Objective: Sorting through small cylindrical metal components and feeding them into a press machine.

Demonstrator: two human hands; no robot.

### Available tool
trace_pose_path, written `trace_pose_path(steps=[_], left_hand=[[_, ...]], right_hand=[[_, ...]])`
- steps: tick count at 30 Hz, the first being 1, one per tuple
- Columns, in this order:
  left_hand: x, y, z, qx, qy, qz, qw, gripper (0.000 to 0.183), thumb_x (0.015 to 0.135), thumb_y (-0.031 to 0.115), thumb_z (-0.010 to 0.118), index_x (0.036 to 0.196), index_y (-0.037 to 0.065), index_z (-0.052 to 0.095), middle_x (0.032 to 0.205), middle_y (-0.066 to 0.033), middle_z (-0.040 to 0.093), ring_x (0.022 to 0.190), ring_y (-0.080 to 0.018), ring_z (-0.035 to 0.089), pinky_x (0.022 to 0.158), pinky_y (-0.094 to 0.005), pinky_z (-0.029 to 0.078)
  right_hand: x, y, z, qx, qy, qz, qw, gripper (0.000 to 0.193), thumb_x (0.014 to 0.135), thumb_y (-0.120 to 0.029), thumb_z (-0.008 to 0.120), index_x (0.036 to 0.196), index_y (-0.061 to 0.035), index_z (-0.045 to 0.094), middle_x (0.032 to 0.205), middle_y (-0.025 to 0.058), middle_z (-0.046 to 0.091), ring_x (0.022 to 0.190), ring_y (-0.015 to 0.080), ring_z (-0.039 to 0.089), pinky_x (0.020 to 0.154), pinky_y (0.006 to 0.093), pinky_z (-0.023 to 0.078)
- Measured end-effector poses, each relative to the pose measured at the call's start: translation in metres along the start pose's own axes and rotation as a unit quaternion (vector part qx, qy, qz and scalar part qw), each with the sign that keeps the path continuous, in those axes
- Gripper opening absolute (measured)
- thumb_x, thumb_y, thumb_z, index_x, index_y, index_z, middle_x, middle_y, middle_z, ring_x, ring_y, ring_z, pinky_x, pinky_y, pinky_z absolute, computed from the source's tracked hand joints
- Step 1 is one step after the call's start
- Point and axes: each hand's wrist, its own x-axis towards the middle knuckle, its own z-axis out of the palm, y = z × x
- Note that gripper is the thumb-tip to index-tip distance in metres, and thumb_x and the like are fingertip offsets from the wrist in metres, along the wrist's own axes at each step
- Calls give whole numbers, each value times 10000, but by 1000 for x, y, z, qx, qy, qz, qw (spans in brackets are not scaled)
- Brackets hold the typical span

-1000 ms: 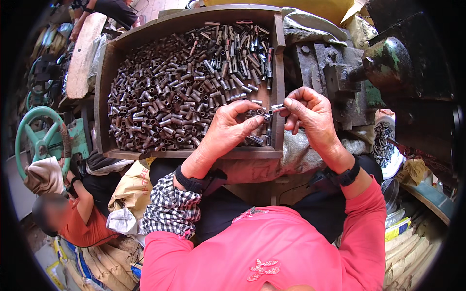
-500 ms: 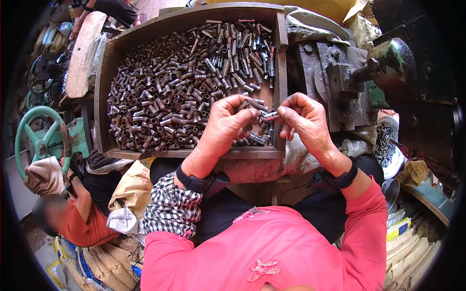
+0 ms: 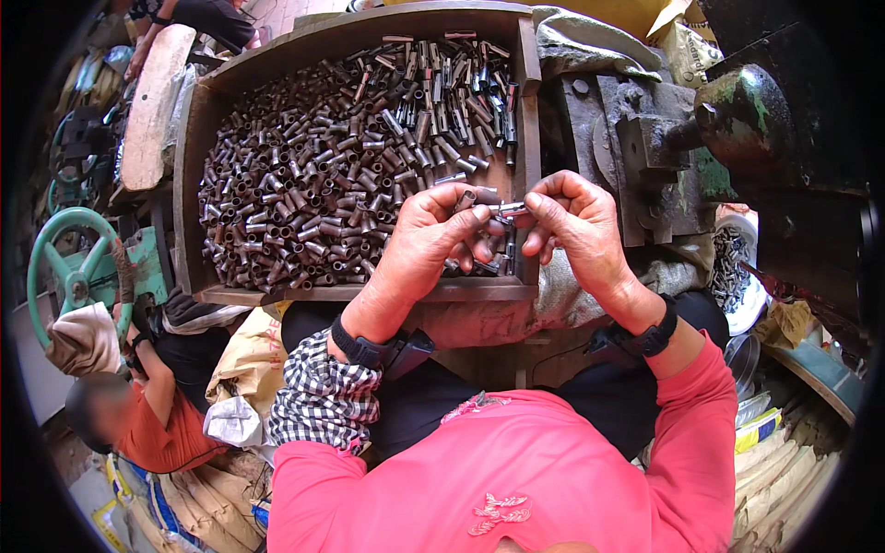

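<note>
Left hand, right hand pinching metal piece, seemingly jointly — near tray's right wall; bare patch beyond.

The left hand and right hand pinched small metal parts near the right wall of a wooden tray heaped with dark tubes.

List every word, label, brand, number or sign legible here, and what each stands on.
Tan sack at left: red printed characters along its edge; I won't copy them out.
Pale paper sack at upper right: dark printing, partly legible; likewise not copied.
Yellow-and-blue bag at right: any print is too small to read.
Small metal tubes: no readable marks.
</note>
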Motion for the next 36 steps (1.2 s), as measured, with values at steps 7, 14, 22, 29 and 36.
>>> trace_pose_path(steps=[7, 14, 22, 29, 36], left_hand=[[-2, 1, 3, 51, 1, 0, 999, 240, 892, 152, 585, 1080, 5, 559, 838, -78, 658, 590, -91, 618, 452, -170, 463], [-9, -2, 14, 173, 12, 37, 984, 252, 921, 149, 547, 1117, -8, 538, 865, -57, 642, 635, -94, 642, 486, -176, 482], [-7, -18, 14, 593, 1, 360, 721, 401, 800, 38, 611, 1183, -18, 507, 959, -193, 617, 759, -322, 643, 611, -364, 539], [-2, -11, 9, 567, -26, 370, 735, 449, 789, 44, 617, 1214, -11, 486, 1001, -222, 597, 820, -331, 637, 626, -358, 541], [-5, 22, -22, -28, 41, 33, 998, 256, 884, 90, 530, 1118, -13, 519, 916, -125, 631, 759, -206, 667, 513, -236, 548]], right_hand=[[1, 2, 0, 17, 2, 14, 1000, 163, 895, -135, 580, 918, 22, 541, 765, 107, 659, 549, 109, 626, 419, 198, 469], [0, -3, -4, 55, -9, 53, 997, 152, 886, -133, 594, 905, 7, 536, 742, 101, 652, 530, 101, 614, 422, 192, 467], [-2, -3, 1, 18, -67, 12, 998, 142, 862, -115, 626, 868, -4, 537, 723, 86, 643, 519, 98, 607, 419, 185, 463], [7, -6, -3, -31, -106, 61, 992, 135, 874, -113, 599, 867, 9, 541, 709, 84, 638, 503, 105, 604, 395, 200, 451], [24, -8, 9, -620, 3, -352, 701, 56, 786, -89, 611, 777, -54, 569, 732, 64, 589, 573, 202, 601, 468, 330, 449]])
